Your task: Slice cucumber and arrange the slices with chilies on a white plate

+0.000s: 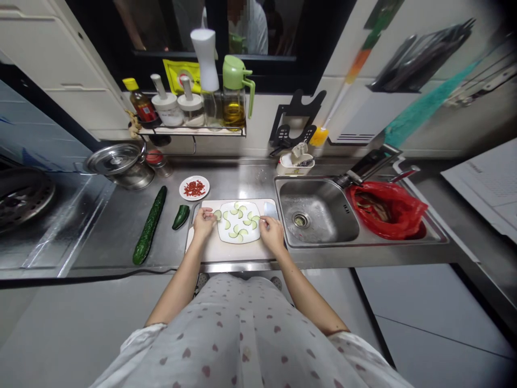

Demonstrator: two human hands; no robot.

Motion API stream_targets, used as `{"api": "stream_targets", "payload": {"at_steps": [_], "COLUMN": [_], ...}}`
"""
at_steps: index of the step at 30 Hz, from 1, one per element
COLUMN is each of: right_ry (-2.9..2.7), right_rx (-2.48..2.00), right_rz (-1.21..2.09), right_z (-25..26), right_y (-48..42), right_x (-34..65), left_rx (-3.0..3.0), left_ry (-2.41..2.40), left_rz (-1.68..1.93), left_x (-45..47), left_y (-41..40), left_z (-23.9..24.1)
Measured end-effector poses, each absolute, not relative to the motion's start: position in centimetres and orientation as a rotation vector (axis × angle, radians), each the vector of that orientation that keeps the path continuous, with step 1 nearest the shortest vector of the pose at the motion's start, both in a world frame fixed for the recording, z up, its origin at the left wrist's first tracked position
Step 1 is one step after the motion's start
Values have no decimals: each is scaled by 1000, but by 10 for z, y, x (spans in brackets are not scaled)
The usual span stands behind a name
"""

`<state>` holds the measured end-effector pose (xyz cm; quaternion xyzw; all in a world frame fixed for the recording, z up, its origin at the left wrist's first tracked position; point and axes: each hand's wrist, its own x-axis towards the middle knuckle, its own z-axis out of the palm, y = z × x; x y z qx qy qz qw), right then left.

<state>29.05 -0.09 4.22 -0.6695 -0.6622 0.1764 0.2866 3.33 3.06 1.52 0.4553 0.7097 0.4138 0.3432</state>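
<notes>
Nearest: spotted shirt (242, 345), one, with two bare forearms reaching away to the counter (113, 237). Cutting board (226, 251), one, pale, at the near edge of the counter, just left of the sink (319, 215). Plate (239, 237), one, white, resting on the board, between both hands. Left hand (203, 222) at the plate's left rim, fingers bent, tips pinched together on one of the cucumber slices (238, 233). Right hand (271, 233) at the right rim, fingers curled with tips on the rim; real grip or mere touch, cannot tell. Slices about a dozen, half-moon, spread flat on the plate; likely thin, wet, limp and slippery, very light, best pinched by the edge. Plate likely stiff, smooth and breakable, best taken by opposite rims. Left of the board: cucumber end piece (180, 216), one, and whole cucumber (150, 225), one, lying lengthwise. Right, in the sink's far side: red bag (388, 210), one, with scraps. Farther: small dish (194, 188) of red bits, one; lidded pot (121, 164), one, far left. Farthest: wall shelf (189, 130) with five containers, namely one yellow-capped bottle, two white jars, one tall white-topped bottle, one green-lidded oil jug.
</notes>
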Motion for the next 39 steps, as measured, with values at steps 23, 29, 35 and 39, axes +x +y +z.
{"api": "stream_targets", "payload": {"at_steps": [23, 29, 35, 39], "right_ry": [-1504, -1493, -1514, -1509], "right_rx": [-1243, -1223, -1181, -1183], "right_rz": [1126, 1125, 1157, 1188], "right_z": [63, 66, 69, 71], "right_y": [26, 30, 30, 29], "right_x": [245, 249, 250, 251], "left_rx": [916, 723, 455, 418], "left_ry": [1210, 1280, 1070, 1024], "left_rz": [1078, 735, 718, 771], "left_x": [86, 88, 90, 88], "left_y": [14, 11, 13, 16], "left_z": [81, 82, 79, 80]}}
